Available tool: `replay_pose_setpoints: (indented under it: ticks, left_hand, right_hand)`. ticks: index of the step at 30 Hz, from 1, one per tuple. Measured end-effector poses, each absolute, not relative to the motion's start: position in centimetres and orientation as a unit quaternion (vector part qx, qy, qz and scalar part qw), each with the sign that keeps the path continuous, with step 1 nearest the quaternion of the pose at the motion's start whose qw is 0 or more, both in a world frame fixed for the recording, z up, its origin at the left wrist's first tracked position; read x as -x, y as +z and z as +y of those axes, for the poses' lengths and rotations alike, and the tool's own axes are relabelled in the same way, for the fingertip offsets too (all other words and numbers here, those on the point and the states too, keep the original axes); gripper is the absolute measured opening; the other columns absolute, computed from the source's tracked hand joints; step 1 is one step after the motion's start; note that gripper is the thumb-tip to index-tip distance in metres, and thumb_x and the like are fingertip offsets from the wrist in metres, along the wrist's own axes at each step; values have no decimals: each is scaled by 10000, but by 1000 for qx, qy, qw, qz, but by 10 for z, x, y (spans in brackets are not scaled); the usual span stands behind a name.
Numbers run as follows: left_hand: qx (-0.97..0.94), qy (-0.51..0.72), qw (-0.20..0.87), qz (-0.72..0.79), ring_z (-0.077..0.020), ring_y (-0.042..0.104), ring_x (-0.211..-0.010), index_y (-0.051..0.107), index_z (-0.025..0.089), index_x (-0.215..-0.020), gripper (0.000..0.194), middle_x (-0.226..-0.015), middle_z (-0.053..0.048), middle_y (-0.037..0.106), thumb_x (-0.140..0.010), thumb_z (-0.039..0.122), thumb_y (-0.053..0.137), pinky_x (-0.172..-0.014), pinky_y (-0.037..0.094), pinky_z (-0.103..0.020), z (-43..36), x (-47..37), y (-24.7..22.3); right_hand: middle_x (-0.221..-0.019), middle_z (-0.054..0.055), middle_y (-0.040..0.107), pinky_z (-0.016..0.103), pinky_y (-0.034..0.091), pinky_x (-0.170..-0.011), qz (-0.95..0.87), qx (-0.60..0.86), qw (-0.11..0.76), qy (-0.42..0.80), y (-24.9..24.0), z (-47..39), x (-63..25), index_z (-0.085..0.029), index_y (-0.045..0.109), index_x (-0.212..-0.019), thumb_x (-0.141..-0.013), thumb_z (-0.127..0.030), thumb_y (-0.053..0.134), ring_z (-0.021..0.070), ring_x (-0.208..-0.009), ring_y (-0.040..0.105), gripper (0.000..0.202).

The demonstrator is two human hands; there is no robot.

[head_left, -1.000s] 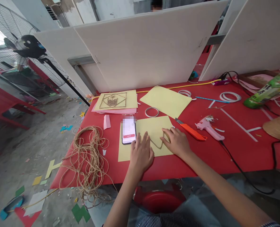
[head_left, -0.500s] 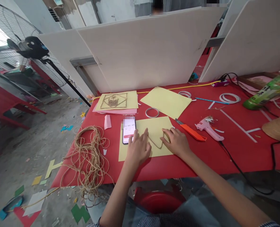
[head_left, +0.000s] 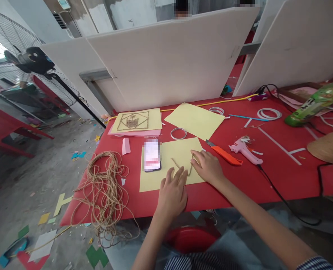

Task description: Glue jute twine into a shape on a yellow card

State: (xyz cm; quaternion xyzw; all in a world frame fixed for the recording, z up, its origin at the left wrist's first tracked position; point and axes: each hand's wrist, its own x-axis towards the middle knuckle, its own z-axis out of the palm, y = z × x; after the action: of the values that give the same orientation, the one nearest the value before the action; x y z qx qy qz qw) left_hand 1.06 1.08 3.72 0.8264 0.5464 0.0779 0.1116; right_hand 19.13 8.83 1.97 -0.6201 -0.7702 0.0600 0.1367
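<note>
A red stool (head_left: 193, 239) stood nearest, under the near edge of the red table (head_left: 149, 206). Over that edge the person's left hand (head_left: 172, 193) reached palm down, its fingers spread and loosely bent; no grip showed, though whether the fingertips pressed on anything could not be told. They were beside the lower bend of a short piece of twine (head_left: 176, 162), which lay on a yellow sheet (head_left: 152, 182) and was partly hidden by fingers. The right hand (head_left: 210, 167) lay at the twine's other end, thumb and forefinger slightly parted there; whether they pinched it could not be told.

To the left, a tangled heap of twine (head_left: 106, 195) hung over the table edge. A phone (head_left: 152, 157) lay on the left part of the same sheet. Right of the sheet were an orange knife (head_left: 226, 155) with its blade out and, just beyond it, a pink glue gun (head_left: 245, 150).

Farther back lay a thin ring (head_left: 178, 139), a second yellow sheet (head_left: 195, 120) turned at an angle, and, to the left, a sheet with a twine design (head_left: 135, 121) on pink paper (head_left: 135, 133). A green bottle (head_left: 309, 107) lay at the far right. Behind everything stood a white panel (head_left: 166, 63).
</note>
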Motion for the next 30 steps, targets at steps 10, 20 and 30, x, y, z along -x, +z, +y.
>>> replay_pose_setpoints:
  ticks: [10, 20, 30]
  left_hand:
    - [-835, 69, 41, 545, -322, 211, -1442, 321, 227, -1509, 589, -1577, 13, 297, -921, 217, 351, -1039, 421, -514, -2, -18, 23]
    - [-837, 68, 42, 541, -311, 250, -1431, 333, 235, -1503, 585, -1568, -12, 322, -920, 196, 363, -1043, 427, -494, -6, -18, 25]
    - [-837, 71, 76, 536, -318, 223, -1436, 377, 250, -1478, 561, -1567, -13, 323, -920, 205, 365, -1060, 398, -521, -4, -16, 30]
  right_hand:
    - [-1199, 84, 661, 341, 441, -837, -744, 635, 180, 104, 20, 92, -190, -222, 525, -1334, -877, -364, 583, 259, -1102, 575, 482]
    - [-889, 56, 653, 258, 412, -690, -772, 597, 201, 86, 19, 86, -194, -249, 712, -1156, -944, -213, 447, 167, -835, 599, 341]
    - [-1021, 116, 606, 312, 382, -703, -787, 614, 58, 7, 26, 80, -194, -268, 542, -1392, -953, -184, 360, 226, -916, 542, 482]
